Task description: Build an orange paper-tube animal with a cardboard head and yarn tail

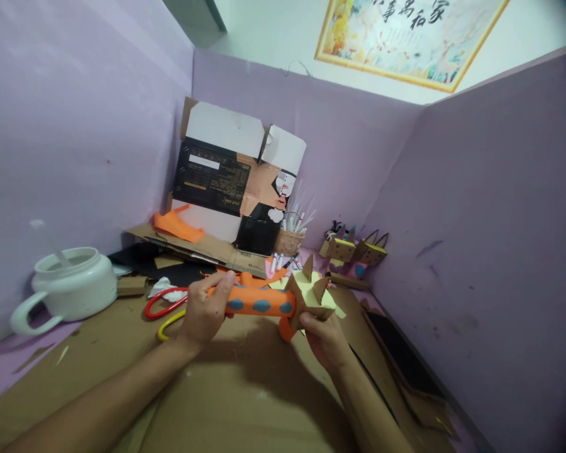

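Observation:
My left hand [210,305] is wrapped round one end of an orange spotted paper tube [246,301] with blue-grey patches. At the tube's other end is a small cardboard animal head [306,299] with two pointed ears, pinched at its lower edge by my right hand [325,336]. Tube and head touch; whether they are glued I cannot tell. A curled orange piece [287,329] hangs below the head. Close to my left hand lie the red loop handle [163,303] and the yellow loop handle [168,326] of what look like scissors, their blades out of sight.
A white mug [82,286] with a stick in it stands at left. Behind are an unfolded printed box [212,176], orange paper [177,224], a basket [290,241] and several markers. More cardboard animal heads [343,250] sit back right. Dark-faced cardboard [400,352] lies along the right wall.

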`<state>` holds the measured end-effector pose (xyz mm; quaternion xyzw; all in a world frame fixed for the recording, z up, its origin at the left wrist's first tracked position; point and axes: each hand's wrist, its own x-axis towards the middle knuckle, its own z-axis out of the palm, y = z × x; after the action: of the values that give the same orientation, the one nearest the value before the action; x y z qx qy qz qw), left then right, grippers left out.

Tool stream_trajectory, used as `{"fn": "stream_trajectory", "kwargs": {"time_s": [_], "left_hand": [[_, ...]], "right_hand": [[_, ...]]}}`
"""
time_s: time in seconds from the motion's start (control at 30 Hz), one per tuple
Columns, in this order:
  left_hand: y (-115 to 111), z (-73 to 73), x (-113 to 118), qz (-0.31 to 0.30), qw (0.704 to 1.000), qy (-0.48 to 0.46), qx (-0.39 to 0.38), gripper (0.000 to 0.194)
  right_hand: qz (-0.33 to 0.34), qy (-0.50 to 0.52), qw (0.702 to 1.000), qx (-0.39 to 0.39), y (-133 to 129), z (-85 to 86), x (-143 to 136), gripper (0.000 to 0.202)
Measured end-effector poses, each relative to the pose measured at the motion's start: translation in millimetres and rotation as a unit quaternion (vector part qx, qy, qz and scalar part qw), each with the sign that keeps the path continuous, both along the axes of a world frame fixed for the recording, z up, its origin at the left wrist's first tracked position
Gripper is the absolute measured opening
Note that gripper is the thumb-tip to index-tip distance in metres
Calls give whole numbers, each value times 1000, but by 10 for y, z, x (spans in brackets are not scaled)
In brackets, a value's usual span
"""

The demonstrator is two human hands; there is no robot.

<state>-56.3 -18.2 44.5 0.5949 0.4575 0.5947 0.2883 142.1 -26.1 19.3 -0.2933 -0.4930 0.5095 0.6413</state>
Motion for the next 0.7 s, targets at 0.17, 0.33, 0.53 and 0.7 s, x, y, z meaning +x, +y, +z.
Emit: {"fn": "stream_trajectory", "kwargs": {"time_s": [0.17, 0.33, 0.53, 0.7], "left_hand": [[-9, 18, 3, 0, 1000, 1, -8, 34], [-15, 18, 6, 2, 1000, -2, -5, 34], [-5, 4, 3, 2, 1000, -5, -2, 34], [4, 0, 1, 3, 1000, -7, 3, 34]], "right_hand": [[6, -15, 1000, -8, 11, -37, 26, 18], [9, -15, 1000, -8, 3, -15, 17, 20], [-20, 13, 1000, -6, -19, 42, -12, 50], [-12, 17, 1000, -3, -23, 54, -13, 48]]}}
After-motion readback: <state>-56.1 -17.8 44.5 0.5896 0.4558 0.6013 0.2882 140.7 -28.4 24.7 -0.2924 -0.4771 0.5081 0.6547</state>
